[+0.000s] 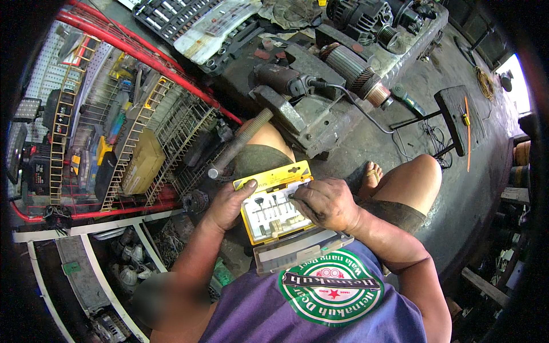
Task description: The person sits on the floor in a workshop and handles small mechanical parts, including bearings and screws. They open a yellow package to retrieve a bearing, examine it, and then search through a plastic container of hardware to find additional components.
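Observation:
A yellow case [246, 224] of small rotary-tool bits lies open over my lap, its clear lid [274, 260] folded toward my body. My left hand [229, 204] grips the upper left edge, thumb on top of the yellow card. Inside the white insert, short-shanked bits [274, 207] with dark and pale heads sit in rows. Over the right side of the insert is my right hand [330, 204], fingers pinched together at the bits. Whatever lies between those fingertips is hidden.
A power tool with a cord [281, 78] lies on a metal block ahead. Beyond it are a motor armature [354, 71] and a socket set [171, 17]. A long threaded bolt [243, 140] leans by my left knee. A red-framed wire rack [166, 60] stands left, a small stool [457, 123] right.

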The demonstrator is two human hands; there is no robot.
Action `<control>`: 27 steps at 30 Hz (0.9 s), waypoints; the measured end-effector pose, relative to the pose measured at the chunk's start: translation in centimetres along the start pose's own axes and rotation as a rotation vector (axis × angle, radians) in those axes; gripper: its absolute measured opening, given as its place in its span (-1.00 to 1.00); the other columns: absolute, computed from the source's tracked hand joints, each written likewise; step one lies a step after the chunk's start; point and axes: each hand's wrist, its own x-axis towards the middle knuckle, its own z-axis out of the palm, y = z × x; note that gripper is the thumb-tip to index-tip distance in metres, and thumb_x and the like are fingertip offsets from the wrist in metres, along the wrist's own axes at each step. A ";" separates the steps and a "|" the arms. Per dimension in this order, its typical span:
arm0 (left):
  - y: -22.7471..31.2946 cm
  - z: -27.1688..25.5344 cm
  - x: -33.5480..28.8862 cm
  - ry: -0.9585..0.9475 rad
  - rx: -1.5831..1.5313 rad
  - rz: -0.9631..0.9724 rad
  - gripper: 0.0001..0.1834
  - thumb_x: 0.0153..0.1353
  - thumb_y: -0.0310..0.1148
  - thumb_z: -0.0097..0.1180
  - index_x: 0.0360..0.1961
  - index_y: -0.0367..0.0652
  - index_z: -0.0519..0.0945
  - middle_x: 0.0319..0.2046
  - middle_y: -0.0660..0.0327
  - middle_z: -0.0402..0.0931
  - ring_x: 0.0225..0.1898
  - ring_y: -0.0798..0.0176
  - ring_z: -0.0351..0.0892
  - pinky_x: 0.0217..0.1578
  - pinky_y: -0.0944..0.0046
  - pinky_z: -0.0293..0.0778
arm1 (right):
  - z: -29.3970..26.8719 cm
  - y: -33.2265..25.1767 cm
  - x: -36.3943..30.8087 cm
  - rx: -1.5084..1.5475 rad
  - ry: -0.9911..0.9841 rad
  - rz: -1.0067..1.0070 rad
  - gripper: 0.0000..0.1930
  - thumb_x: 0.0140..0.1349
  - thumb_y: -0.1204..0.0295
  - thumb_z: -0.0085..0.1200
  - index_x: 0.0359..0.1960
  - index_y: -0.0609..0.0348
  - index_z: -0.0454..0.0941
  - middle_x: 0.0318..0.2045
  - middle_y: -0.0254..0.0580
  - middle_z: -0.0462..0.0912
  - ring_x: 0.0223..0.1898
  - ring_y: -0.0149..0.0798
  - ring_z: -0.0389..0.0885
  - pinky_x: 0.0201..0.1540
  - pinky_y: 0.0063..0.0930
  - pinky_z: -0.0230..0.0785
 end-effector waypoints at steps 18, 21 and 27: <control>-1.5 -3.1 -0.5 -0.012 0.109 0.061 -0.59 0.45 -0.19 0.32 0.09 -0.32 0.73 -0.09 0.23 0.78 -0.14 0.33 0.72 0.00 0.25 0.60 | -2.7 0.7 0.2 0.909 0.314 0.842 -0.81 0.50 0.44 0.22 -0.02 0.34 0.72 -0.22 -0.27 0.79 -0.17 -0.46 0.66 -0.05 -0.51 0.52; -1.1 -3.6 -0.8 0.030 0.211 0.071 -0.65 0.41 -0.26 0.33 0.05 -0.32 0.74 -0.13 0.23 0.79 -0.16 0.33 0.72 -0.02 0.23 0.60 | -2.9 0.8 0.0 0.873 0.321 0.875 -0.80 0.51 0.42 0.22 -0.03 0.32 0.72 -0.25 -0.31 0.78 -0.23 -0.50 0.62 -0.12 -0.53 0.50; -0.3 -5.0 -2.2 0.069 0.512 0.120 -0.72 0.40 -0.30 0.34 -0.07 -0.36 0.77 -0.25 0.27 0.77 -0.25 0.42 0.65 -0.13 0.28 0.56 | -2.5 0.6 -0.3 1.091 0.383 1.059 -0.83 0.50 0.36 0.24 -0.16 0.23 0.71 -0.42 -0.40 0.69 -0.46 -0.55 0.50 -0.40 -0.58 0.37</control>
